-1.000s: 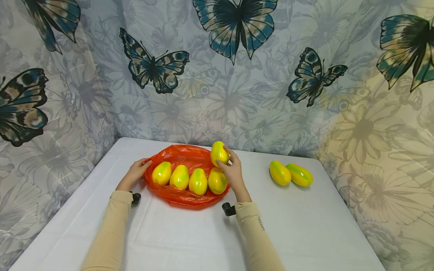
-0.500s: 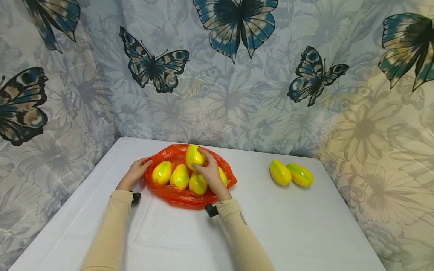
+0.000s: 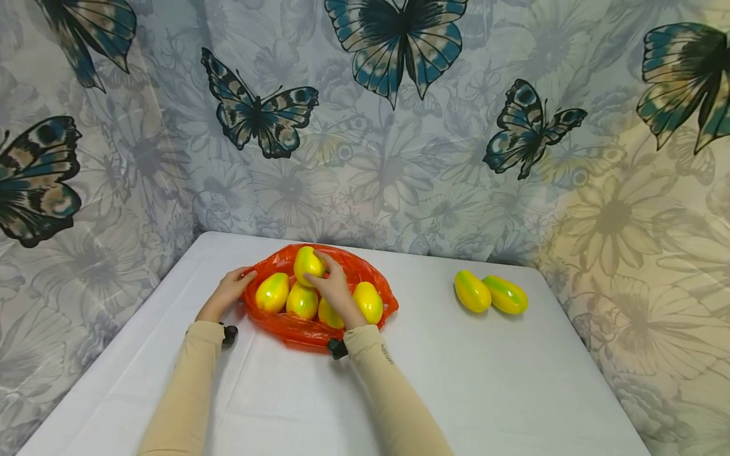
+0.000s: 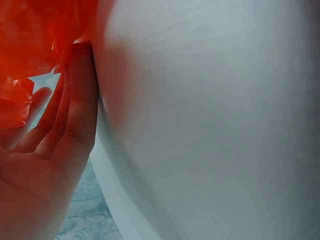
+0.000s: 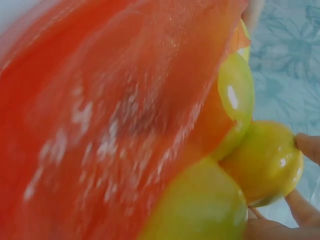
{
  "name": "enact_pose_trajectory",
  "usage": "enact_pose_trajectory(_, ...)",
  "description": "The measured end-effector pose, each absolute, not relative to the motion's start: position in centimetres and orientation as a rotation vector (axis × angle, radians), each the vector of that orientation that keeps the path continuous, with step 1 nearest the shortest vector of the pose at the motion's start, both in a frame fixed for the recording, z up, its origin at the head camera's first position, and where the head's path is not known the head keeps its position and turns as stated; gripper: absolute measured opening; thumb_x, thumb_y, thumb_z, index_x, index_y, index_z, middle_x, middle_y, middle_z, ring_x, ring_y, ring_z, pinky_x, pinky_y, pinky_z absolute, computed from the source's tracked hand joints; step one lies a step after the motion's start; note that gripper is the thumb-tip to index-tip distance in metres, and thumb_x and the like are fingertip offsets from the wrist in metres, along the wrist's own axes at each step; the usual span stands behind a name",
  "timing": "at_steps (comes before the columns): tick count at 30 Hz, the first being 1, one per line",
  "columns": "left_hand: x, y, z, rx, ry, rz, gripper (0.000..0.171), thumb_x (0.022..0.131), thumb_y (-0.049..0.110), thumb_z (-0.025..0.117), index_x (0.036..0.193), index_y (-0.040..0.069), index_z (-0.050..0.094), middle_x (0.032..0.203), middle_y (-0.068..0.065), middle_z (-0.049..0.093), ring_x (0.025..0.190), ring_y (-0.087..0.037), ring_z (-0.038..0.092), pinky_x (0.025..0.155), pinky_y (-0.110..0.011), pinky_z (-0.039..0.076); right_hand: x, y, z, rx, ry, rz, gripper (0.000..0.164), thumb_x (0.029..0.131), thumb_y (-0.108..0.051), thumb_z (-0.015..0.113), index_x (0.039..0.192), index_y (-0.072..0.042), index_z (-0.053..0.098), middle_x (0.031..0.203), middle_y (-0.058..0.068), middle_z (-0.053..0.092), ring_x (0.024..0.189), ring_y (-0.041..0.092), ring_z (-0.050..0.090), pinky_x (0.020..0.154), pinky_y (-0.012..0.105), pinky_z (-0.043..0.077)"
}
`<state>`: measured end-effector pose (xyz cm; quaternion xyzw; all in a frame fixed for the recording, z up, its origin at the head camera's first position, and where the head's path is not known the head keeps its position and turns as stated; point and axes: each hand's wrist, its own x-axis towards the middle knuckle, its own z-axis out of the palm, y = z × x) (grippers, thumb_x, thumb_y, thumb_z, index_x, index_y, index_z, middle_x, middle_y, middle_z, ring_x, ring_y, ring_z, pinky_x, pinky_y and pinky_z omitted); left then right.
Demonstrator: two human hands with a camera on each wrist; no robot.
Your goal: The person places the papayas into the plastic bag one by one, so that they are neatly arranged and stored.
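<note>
A red plastic bag (image 3: 285, 332) lies spread on the table with several glossy yellow-green fruits in it, rounded and mango-like. The leftmost fruit (image 3: 272, 292) sits near the bag's left rim. My left hand (image 3: 228, 291) holds that rim; in the left wrist view its fingers (image 4: 80, 95) run up against the red film. With my right hand (image 3: 333, 288) I grip one fruit (image 3: 309, 266) between thumb and fingers, above the row in the bag. The right wrist view shows this held fruit (image 5: 265, 162) touching another, and my right hand partly hides one beneath it.
Two more yellow-green fruits lie outside the bag to the right, one upright fruit (image 3: 472, 291) and one slanted fruit (image 3: 505, 294). A white cloth covers the table (image 3: 513, 380). Behind it hangs a butterfly-printed curtain (image 3: 388, 183).
My right hand has carried the gripped fruit leftward across the bag, from its right rim to above the left-middle fruits. My left hand stays at the bag's left rim.
</note>
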<state>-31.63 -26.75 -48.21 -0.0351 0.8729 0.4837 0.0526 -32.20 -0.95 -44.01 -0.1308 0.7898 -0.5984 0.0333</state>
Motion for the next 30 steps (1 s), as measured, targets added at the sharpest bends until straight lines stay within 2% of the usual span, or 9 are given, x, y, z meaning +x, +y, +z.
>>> enact_pose_trajectory(1,-31.6,-26.8,-48.3,-0.118,2.670,1.466,0.067,0.104,0.045,0.035,0.148,-0.006,0.032,0.150,-0.030,0.037,0.130,-0.040,0.045,0.114,-0.052,0.037,-32.3,-1.2,-44.0,-0.388,2.423,-1.844,0.057,0.091,-0.020,0.068,0.144,-0.019,0.048,0.147,0.007,0.049,0.126,0.028,0.052,0.108,0.045,0.046)
enact_pose_trajectory(7,-31.7,-26.6,-48.1,-0.139,2.700,1.436,0.063,0.105,0.042,0.036,0.148,-0.005,0.033,0.148,-0.029,0.040,0.118,-0.035,0.051,0.105,-0.045,0.046,-32.8,-2.6,-43.9,-0.358,2.412,-1.852,0.057,0.092,-0.021,0.068,0.145,-0.019,0.047,0.142,0.009,0.052,0.121,0.027,0.054,0.105,0.044,0.047)
enact_pose_trajectory(8,-31.7,-26.6,-48.1,-0.128,2.690,1.438,0.061,0.106,0.038,0.035,0.148,-0.006,0.032,0.148,-0.031,0.038,0.119,-0.039,0.049,0.106,-0.049,0.044,-32.9,-2.9,-44.0,-0.368,2.418,-1.849,0.057,0.091,-0.020,0.068,0.145,-0.018,0.047,0.141,0.009,0.053,0.120,0.027,0.055,0.104,0.044,0.048)
enact_pose_trajectory(11,-31.8,-26.7,-48.2,-0.130,2.704,1.429,0.061,0.106,0.038,0.036,0.147,-0.006,0.033,0.147,-0.031,0.040,0.117,-0.038,0.050,0.101,-0.046,0.046,-33.1,-3.6,-44.2,-0.394,2.436,-1.827,0.057,0.092,-0.022,0.067,0.145,-0.018,0.047,0.141,0.010,0.053,0.120,0.026,0.055,0.104,0.043,0.048)
enact_pose_trajectory(15,-31.9,-26.7,-48.2,-0.136,2.704,1.433,0.060,0.106,0.038,0.037,0.147,-0.006,0.034,0.146,-0.031,0.041,0.115,-0.038,0.051,0.096,-0.041,0.048,-33.4,-4.2,-44.4,-0.412,2.447,-1.823,0.054,0.095,-0.024,0.063,0.146,-0.016,0.046,0.146,0.009,0.050,0.126,0.027,0.052,0.107,0.044,0.046)
enact_pose_trajectory(21,-31.8,-26.7,-48.3,-0.151,2.687,1.454,0.059,0.106,0.037,0.038,0.147,-0.004,0.035,0.143,-0.031,0.044,0.108,-0.035,0.053,0.083,-0.029,0.049,-33.7,-4.7,-44.8,-0.422,2.459,-1.814,0.049,0.099,-0.022,0.055,0.146,-0.012,0.045,0.152,0.011,0.043,0.140,0.029,0.041,0.116,0.047,0.036)
enact_pose_trajectory(30,-31.8,-26.6,-48.4,-0.142,2.669,1.466,0.061,0.106,0.039,0.037,0.148,-0.004,0.033,0.145,-0.030,0.043,0.111,-0.034,0.053,0.085,-0.029,0.049,-34.1,-5.2,-45.7,-0.363,2.478,-1.804,0.052,0.098,-0.020,0.058,0.147,-0.012,0.044,0.152,0.012,0.042,0.139,0.030,0.042,0.115,0.047,0.037)
